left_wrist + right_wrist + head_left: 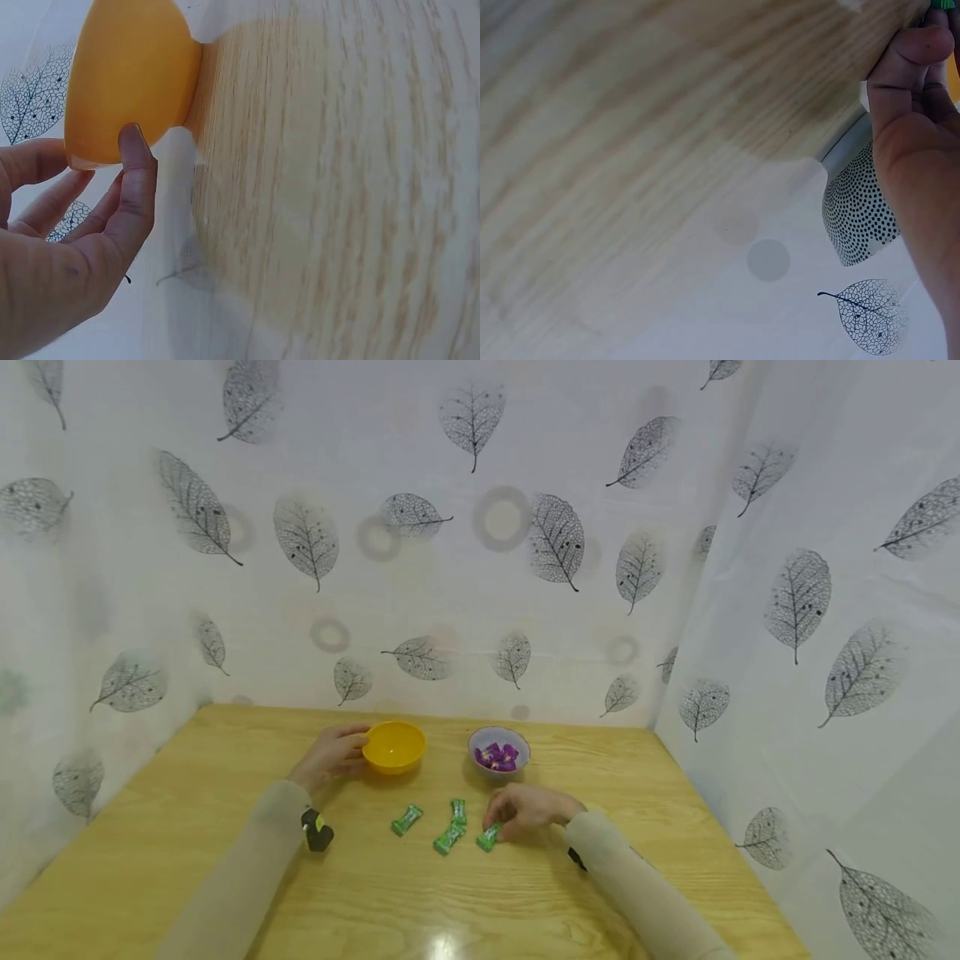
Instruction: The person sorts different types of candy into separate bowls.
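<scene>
My left hand point(337, 752) is at the left side of an empty yellow bowl point(395, 747), thumb and fingers holding its rim. In the left wrist view a fingertip point(133, 142) rests against the outside of this bowl. Over the table's middle, my right hand point(531, 806) pinches one end of a green-wrapped candy point(488, 837) between thumb and fingers. Only a sliver of that candy point(942, 4) shows in the right wrist view. Three more green candies point(407, 819) lie to its left, two of them point(458, 811) touching end to end.
Behind my right hand stands a small speckled bowl point(499, 732) with several purple-wrapped candies point(497, 757) in it. A wood-grain table point(390, 902) carries everything. Curtains point(480, 610) printed with leaves hang along its back and sides.
</scene>
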Action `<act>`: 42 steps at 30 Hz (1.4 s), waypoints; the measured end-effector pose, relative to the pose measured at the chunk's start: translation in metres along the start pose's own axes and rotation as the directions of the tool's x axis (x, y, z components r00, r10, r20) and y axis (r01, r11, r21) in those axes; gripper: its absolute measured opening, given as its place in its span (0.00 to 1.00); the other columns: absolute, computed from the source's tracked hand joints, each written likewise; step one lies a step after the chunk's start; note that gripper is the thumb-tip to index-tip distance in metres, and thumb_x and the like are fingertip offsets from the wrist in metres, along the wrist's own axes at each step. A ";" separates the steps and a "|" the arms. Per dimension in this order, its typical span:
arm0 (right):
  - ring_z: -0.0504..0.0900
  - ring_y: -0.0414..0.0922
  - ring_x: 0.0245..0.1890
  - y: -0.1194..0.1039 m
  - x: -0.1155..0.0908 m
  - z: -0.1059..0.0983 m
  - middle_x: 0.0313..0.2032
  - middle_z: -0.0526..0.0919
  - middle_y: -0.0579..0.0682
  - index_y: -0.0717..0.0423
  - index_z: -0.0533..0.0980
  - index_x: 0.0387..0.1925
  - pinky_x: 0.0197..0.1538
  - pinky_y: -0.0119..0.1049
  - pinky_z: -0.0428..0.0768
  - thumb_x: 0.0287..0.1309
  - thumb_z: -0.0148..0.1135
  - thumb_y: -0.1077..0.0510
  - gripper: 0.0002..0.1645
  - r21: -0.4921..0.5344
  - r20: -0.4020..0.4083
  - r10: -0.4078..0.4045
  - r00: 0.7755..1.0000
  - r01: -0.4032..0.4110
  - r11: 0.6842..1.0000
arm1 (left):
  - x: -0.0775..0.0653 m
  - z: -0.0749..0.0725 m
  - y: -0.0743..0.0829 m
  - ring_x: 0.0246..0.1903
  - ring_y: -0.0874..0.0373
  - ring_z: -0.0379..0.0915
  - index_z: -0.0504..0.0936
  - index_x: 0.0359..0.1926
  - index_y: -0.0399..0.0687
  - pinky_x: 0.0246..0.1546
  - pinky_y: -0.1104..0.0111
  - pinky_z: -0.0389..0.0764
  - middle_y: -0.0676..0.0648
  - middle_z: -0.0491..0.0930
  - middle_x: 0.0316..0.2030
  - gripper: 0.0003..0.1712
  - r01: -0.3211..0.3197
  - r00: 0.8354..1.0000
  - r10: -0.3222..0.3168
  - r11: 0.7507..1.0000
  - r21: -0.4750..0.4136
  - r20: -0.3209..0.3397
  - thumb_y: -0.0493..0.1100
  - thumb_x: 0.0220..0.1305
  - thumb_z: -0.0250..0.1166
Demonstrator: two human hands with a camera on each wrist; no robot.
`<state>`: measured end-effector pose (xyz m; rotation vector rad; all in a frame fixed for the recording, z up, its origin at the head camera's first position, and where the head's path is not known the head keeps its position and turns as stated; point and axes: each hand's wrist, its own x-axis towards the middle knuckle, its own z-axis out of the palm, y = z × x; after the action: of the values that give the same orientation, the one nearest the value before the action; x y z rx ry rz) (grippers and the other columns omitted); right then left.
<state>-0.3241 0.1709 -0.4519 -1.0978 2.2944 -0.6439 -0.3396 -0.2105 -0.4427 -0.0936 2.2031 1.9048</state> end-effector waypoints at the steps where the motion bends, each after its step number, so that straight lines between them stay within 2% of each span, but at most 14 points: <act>1: 0.74 0.34 0.40 0.000 0.000 0.000 0.40 0.79 0.38 0.47 0.84 0.41 0.48 0.27 0.75 0.54 0.70 0.61 0.12 -0.001 -0.005 0.004 1.000 -0.004 1.000 | 0.000 0.000 0.000 0.52 0.50 0.74 0.57 0.73 0.36 0.54 0.60 0.82 0.31 0.60 0.69 0.31 -0.001 1.000 0.001 1.000 -0.004 0.002 0.41 0.74 0.50; 11: 0.75 0.35 0.35 -0.001 -0.001 0.000 0.36 0.81 0.41 0.46 0.82 0.42 0.41 0.28 0.76 0.57 0.68 0.61 0.11 0.060 -0.028 0.031 0.999 -0.029 0.998 | 0.002 -0.001 -0.001 0.49 0.53 0.75 0.59 0.73 0.37 0.51 0.62 0.83 0.31 0.61 0.69 0.31 0.023 1.000 -0.023 0.999 -0.028 -0.008 0.38 0.72 0.51; 16: 0.78 0.34 0.37 -0.003 0.001 0.000 0.38 0.84 0.37 0.45 0.83 0.42 0.45 0.28 0.78 0.57 0.68 0.60 0.11 0.073 -0.030 0.030 0.999 -0.028 0.997 | 0.002 -0.003 -0.002 0.49 0.53 0.75 0.59 0.73 0.38 0.52 0.61 0.83 0.31 0.61 0.69 0.30 0.021 1.000 -0.021 1.000 -0.016 -0.014 0.39 0.72 0.51; 20: 0.80 0.34 0.40 -0.006 0.003 0.000 0.40 0.85 0.38 0.47 0.83 0.42 0.49 0.28 0.79 0.57 0.68 0.60 0.11 0.102 -0.028 0.032 0.999 -0.029 0.994 | 0.001 -0.002 -0.004 0.46 0.55 0.77 0.60 0.72 0.35 0.50 0.61 0.84 0.29 0.63 0.68 0.30 -0.011 1.000 0.010 1.000 -0.014 -0.018 0.37 0.72 0.51; 24: 0.80 0.35 0.39 -0.010 0.004 -0.002 0.39 0.85 0.39 0.49 0.83 0.42 0.45 0.28 0.81 0.56 0.68 0.61 0.11 0.118 -0.037 0.046 0.998 -0.042 0.992 | 0.001 0.002 -0.005 0.44 0.56 0.78 0.60 0.71 0.33 0.50 0.61 0.84 0.28 0.64 0.66 0.29 -0.038 0.999 0.038 0.999 -0.032 -0.010 0.36 0.72 0.51; 31: 0.81 0.36 0.34 -0.019 0.013 -0.003 0.37 0.86 0.42 0.52 0.84 0.43 0.38 0.31 0.84 0.57 0.68 0.62 0.11 0.150 -0.037 -0.012 0.999 0.018 0.989 | -0.002 0.003 -0.004 0.51 0.51 0.76 0.60 0.72 0.34 0.50 0.63 0.84 0.29 0.63 0.68 0.29 -0.041 0.999 0.041 0.999 -0.022 -0.029 0.37 0.73 0.51; 34: 0.81 0.39 0.34 -0.023 0.017 -0.004 0.36 0.87 0.44 0.52 0.84 0.43 0.37 0.31 0.84 0.57 0.67 0.62 0.11 0.166 -0.056 -0.023 0.998 0.032 0.986 | -0.003 0.003 -0.004 0.52 0.50 0.76 0.59 0.72 0.34 0.50 0.63 0.84 0.29 0.62 0.68 0.29 -0.035 0.999 0.035 0.999 -0.025 -0.025 0.38 0.73 0.50; 39: 0.82 0.46 0.38 -0.032 0.022 -0.007 0.37 0.87 0.46 0.51 0.85 0.43 0.41 0.34 0.83 0.58 0.66 0.62 0.10 0.157 -0.138 -0.002 0.990 0.024 0.987 | -0.002 0.004 -0.004 0.50 0.52 0.75 0.59 0.72 0.33 0.48 0.65 0.85 0.29 0.62 0.68 0.30 -0.034 0.999 0.033 0.999 -0.018 -0.025 0.40 0.73 0.50; 42: 0.82 0.45 0.40 -0.038 0.024 -0.009 0.39 0.87 0.45 0.50 0.84 0.44 0.45 0.35 0.82 0.59 0.66 0.61 0.11 0.162 -0.178 0.023 0.984 0.006 0.987 | -0.001 0.004 -0.004 0.53 0.49 0.74 0.60 0.72 0.34 0.48 0.64 0.85 0.30 0.62 0.68 0.30 -0.028 0.999 0.027 0.999 -0.016 -0.038 0.39 0.73 0.50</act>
<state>-0.3214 0.1319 -0.4274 -0.9877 2.3456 -0.9431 -0.3374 -0.2070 -0.4474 -0.1027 2.2243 1.9518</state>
